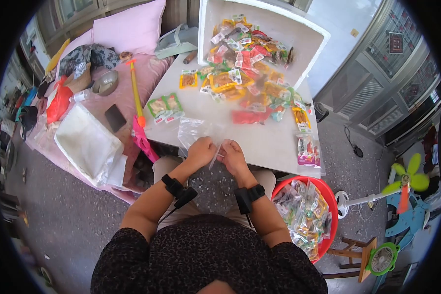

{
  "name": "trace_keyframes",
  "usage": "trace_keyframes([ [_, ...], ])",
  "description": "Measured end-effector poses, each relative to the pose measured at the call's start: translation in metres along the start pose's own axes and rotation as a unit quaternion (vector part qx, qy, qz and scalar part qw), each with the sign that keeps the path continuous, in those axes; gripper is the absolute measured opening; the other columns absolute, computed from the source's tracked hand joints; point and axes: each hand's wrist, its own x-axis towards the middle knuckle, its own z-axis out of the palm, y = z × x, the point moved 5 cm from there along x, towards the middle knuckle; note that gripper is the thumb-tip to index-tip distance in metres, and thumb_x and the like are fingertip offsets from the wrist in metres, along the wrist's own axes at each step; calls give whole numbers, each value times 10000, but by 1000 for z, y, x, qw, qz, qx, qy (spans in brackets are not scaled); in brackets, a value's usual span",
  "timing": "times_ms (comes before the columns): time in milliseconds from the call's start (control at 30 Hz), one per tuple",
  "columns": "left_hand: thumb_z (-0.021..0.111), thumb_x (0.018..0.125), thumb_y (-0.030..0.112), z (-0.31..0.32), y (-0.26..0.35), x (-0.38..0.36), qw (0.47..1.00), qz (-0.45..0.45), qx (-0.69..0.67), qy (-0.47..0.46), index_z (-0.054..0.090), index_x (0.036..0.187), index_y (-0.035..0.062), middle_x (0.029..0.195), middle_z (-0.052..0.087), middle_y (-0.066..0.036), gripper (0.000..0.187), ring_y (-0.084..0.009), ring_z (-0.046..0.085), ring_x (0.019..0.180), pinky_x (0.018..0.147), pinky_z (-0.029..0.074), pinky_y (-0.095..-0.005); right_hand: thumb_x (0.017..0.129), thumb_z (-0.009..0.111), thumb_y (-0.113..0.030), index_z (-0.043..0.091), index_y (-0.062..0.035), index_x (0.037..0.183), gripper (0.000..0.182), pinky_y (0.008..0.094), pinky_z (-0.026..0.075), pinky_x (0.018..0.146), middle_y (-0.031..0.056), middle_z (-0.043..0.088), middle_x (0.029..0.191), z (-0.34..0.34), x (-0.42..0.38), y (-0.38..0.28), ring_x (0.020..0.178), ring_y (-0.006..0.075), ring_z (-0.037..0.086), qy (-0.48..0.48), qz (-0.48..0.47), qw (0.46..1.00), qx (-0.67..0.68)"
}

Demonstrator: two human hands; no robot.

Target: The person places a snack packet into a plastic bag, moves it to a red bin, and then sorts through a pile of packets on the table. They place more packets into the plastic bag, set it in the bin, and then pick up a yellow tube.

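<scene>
A transparent plastic bag (191, 131) lies partly on the front edge of the white table (201, 100), its near end between my hands. My left hand (201, 153) is closed, with its fingers pinched on the bag. Close beside it, my right hand (232, 156) also pinches the bag's film between thumb and fingers. Just beyond my left hand is a pair of green-edged snack packets (165, 107). A loose heap of small snack packets (225, 81) spills over the table from a tipped white foam box (306, 36). The bag's contents, if any, cannot be made out.
A red tub (334, 220) full of filled bags stands at my right. More packets, orange (301, 119) and purple (308, 152), lie along the table's right side. On the left is a pink-covered bed (147, 78) with a white foam lid (85, 139). Fans (383, 258) stand farther right.
</scene>
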Motion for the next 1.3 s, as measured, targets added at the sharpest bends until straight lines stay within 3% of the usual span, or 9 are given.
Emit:
trace_keyframes([
  [167,480,692,186,8,2,0,1000,-11,21,15,503,674,9,704,525,-172,179,-319,516,693,597,401,-390,822,465,-200,467,-80,904,145,258,428,619,8,517,791,1,3,4,720,110,511,-40,-7,999,10],
  [367,480,689,175,12,1,3,1000,-2,17,12,504,675,11,700,521,-179,167,-324,513,687,591,398,-392,811,472,-141,505,-69,824,81,311,444,614,26,535,788,-20,13,12,713,172,543,22,-5,1000,3],
  [600,543,695,185,10,7,2,995,49,-64,52,487,746,9,692,504,-129,191,-258,505,633,558,394,-357,784,518,-98,487,-51,752,65,237,420,503,26,506,633,-32,21,11,563,130,514,30,-31,999,25],
  [667,576,693,196,16,15,-3,993,67,-100,13,485,769,9,692,494,-104,221,-218,491,622,553,393,-331,778,541,-109,477,-53,746,91,206,400,476,17,483,590,-34,29,15,524,100,489,33,-77,996,18],
  [767,612,686,212,24,19,-8,987,68,-140,-28,491,783,7,687,486,-87,256,-181,479,623,555,393,-302,777,542,-91,476,-36,742,92,211,402,476,32,492,590,-33,31,15,530,106,492,63,-78,994,50],
  [900,621,671,205,18,28,-10,980,71,-170,-75,494,760,2,686,486,-91,255,-175,481,635,575,398,-292,789,521,-89,482,-37,749,76,233,427,502,49,520,634,-24,22,9,565,124,515,18,-53,995,82],
  [967,610,666,192,23,18,-7,984,79,-152,-57,495,749,2,687,489,-104,238,-196,489,640,579,398,-304,798,502,-83,483,-45,740,72,255,450,537,57,538,672,-25,25,12,598,142,532,-37,-61,993,99],
  [1100,565,666,144,19,20,-7,993,68,-82,-45,499,751,7,700,496,-139,174,-251,502,656,588,398,-333,812,468,-83,489,-64,746,72,268,451,551,39,526,669,-20,17,5,617,137,529,-30,-8,997,65],
  [1300,510,676,97,-2,11,1,993,57,-26,100,468,703,12,679,485,-145,98,-296,489,630,554,391,-366,803,459,-83,485,-73,775,40,236,417,508,15,496,650,-22,19,0,595,113,503,11,-11,1000,9],
])
